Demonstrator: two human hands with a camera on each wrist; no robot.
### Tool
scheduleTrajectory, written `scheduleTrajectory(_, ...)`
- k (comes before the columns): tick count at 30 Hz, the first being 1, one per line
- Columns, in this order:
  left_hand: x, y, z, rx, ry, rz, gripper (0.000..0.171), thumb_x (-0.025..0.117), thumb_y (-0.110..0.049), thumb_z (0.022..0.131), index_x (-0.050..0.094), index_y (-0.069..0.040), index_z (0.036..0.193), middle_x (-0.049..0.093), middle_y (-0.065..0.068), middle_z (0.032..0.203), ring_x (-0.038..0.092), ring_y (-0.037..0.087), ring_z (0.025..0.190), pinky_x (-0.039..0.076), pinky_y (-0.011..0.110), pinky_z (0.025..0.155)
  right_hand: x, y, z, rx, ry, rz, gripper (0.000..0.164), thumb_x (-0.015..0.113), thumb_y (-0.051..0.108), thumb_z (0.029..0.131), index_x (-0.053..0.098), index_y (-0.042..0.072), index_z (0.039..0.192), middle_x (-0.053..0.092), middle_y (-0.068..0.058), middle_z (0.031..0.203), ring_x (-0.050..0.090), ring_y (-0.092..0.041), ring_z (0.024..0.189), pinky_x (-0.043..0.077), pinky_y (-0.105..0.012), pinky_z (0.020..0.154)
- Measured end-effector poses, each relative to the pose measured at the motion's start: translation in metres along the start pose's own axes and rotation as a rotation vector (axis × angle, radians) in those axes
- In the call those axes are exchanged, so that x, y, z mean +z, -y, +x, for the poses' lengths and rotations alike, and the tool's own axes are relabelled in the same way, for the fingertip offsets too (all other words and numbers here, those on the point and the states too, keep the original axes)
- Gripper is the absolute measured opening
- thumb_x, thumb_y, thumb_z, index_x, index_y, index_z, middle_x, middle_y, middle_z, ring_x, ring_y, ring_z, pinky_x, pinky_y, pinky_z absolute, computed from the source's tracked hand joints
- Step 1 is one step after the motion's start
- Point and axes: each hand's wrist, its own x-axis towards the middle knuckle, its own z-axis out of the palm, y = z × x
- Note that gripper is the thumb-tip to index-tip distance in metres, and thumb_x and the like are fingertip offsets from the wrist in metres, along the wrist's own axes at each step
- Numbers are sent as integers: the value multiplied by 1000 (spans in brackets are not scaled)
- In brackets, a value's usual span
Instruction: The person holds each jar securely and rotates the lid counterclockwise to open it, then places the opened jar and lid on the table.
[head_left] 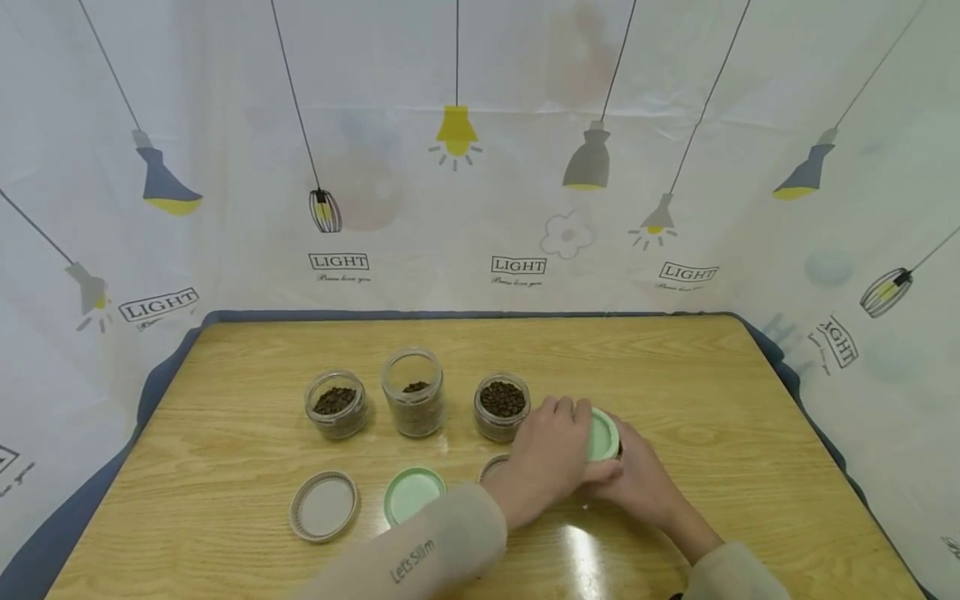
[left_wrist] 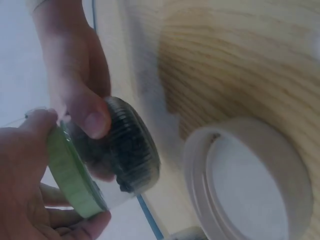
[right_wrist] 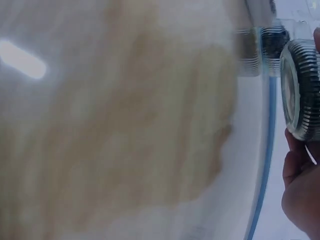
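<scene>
In the head view, my left hand (head_left: 547,458) curls its fingers round a light green lid (head_left: 602,436) from the left. My right hand (head_left: 643,479) grips the jar under that lid from the right. The left wrist view shows the lid (left_wrist: 75,175) on the mouth of a small ribbed clear jar (left_wrist: 132,145) with dark contents, held tilted above the table. The thumb of my right hand (left_wrist: 82,95) presses on the jar's side. The right wrist view shows the jar's base (right_wrist: 291,90) at the right edge, the hand mostly out of frame.
Left of my hands stand a short jar (head_left: 335,407), a taller jar (head_left: 414,408) and another short jar (head_left: 501,408), lidless, with dark brown beans. Nearer lie a greyish lid (head_left: 324,507), a green lid (head_left: 415,494) and a lid (head_left: 492,468) partly behind my left hand.
</scene>
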Motion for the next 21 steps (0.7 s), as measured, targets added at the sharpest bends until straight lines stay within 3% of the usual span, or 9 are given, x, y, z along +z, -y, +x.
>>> scheduleTrajectory(4, 2, -6, 1, -61, 29, -11, 90, 38, -81, 81, 50, -7, 130, 62, 7, 113, 57, 19, 99, 55, 32, 78, -2, -3, -2, 9, 25, 11, 86, 85, 32, 70, 39, 12, 139, 54, -6, 129, 54, -22, 111, 48, -50, 92)
scheduleTrajectory(8, 1, -5, 1, -60, 68, -65, 95, 36, -83, 79, 41, -9, 139, 55, 7, 127, 53, 20, 111, 51, 34, 89, -6, -6, -2, -35, 30, -8, 87, 85, 27, 71, 36, 7, 141, 54, -11, 129, 53, -26, 113, 46, -54, 94)
scheduleTrajectory(13, -6, 2, 1, 35, 108, -187, 103, 40, -83, 77, 24, -11, 149, 36, 7, 149, 38, 22, 133, 38, 38, 108, -13, -5, -1, -60, 42, -3, 86, 80, 26, 77, 31, 6, 144, 52, -13, 130, 53, -28, 113, 46, -56, 93)
scheduleTrajectory(17, -13, 13, 4, 135, 131, -293, 98, 53, -73, 80, 24, -12, 151, 31, 6, 153, 31, 19, 138, 32, 37, 112, -15, -3, -1, -35, 81, 30, 85, 79, 29, 79, 28, 14, 146, 51, -8, 131, 53, -23, 113, 48, -49, 91)
scheduleTrajectory(21, -16, 22, 5, 183, 186, -370, 93, 65, -61, 81, 23, -17, 152, 28, 2, 155, 27, 17, 139, 31, 37, 113, -15, -5, -2, -18, 99, 37, 88, 81, 31, 76, 30, 19, 145, 52, -3, 130, 53, -20, 113, 48, -48, 91)
